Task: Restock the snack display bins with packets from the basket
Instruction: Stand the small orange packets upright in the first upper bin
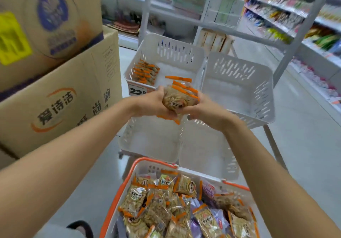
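The basket (pixel 120 188) is heaped with packets (pixel 166 200). The back left bin (pixel 171 49) holds a row (pixel 145 71) along its left wall. The left hand (pixel 153 104) and right hand (pixel 204 108) clasp a bundle (pixel 180 97) over that bin's front edge.

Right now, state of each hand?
Left hand: gripping the bundle of snack packets.
Right hand: gripping the same bundle.
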